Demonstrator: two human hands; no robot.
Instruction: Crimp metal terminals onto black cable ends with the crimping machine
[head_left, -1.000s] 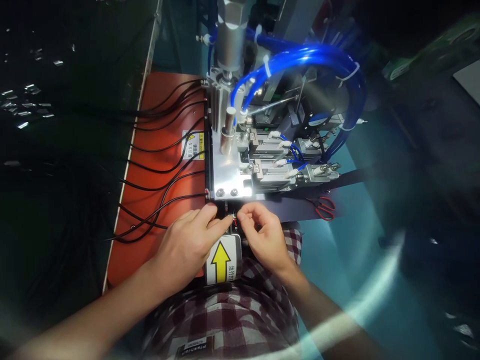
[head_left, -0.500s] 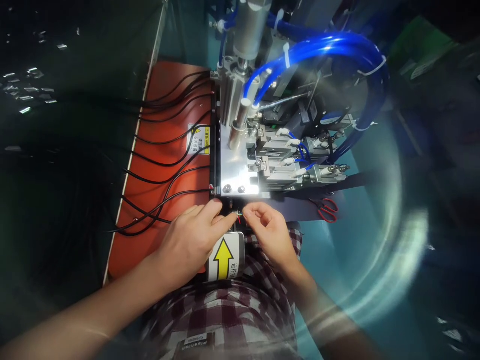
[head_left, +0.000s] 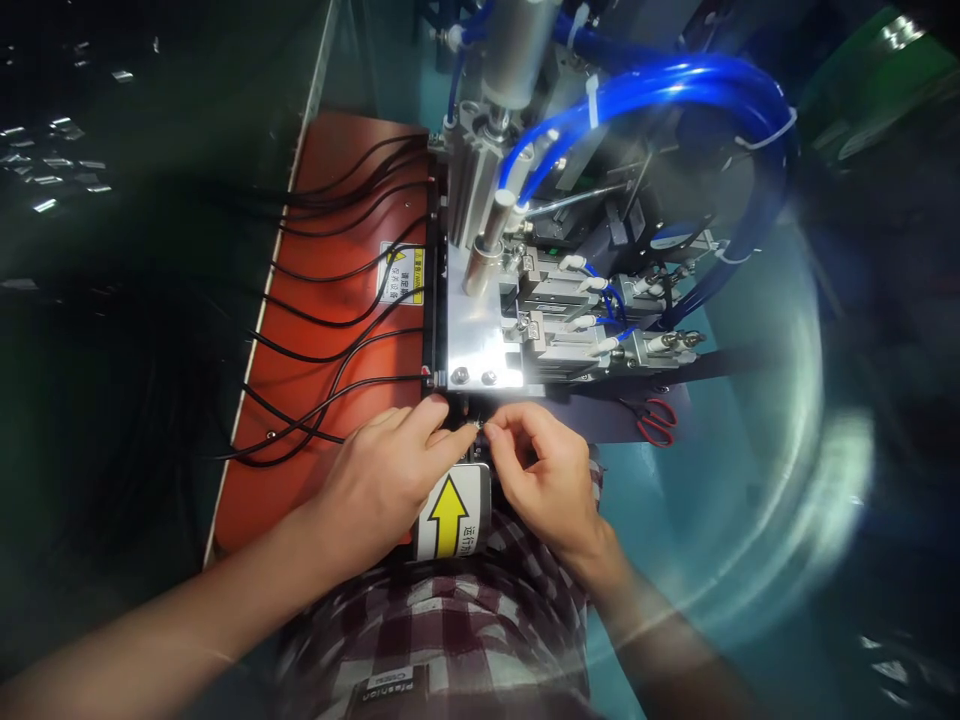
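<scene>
My left hand [head_left: 390,465] rests at the front corner of the machine, fingers curled, its thumb reaching to a tiny light-coloured part [head_left: 480,425]. From the other side my right hand [head_left: 546,470] comes up to the same spot, thumb and forefinger pinched together. What either hand holds is too small and too hidden to name. Just behind the fingertips stands a shiny metal plate [head_left: 480,340] with two bolts. Below my hands is a white label with a yellow arrow [head_left: 448,515].
Black cables [head_left: 330,320] cross the orange-red panel [head_left: 315,400] at left. Pneumatic cylinders [head_left: 559,340] and thick blue hoses [head_left: 697,75] rise behind and to the right. Red-handled scissors [head_left: 658,422] lie at the right on a dark plate [head_left: 592,415].
My right fingertips have closed in slightly on the small part and the right hand has turned a little. A red sliver between the hands no longer shows. The view has shifted slightly.
</scene>
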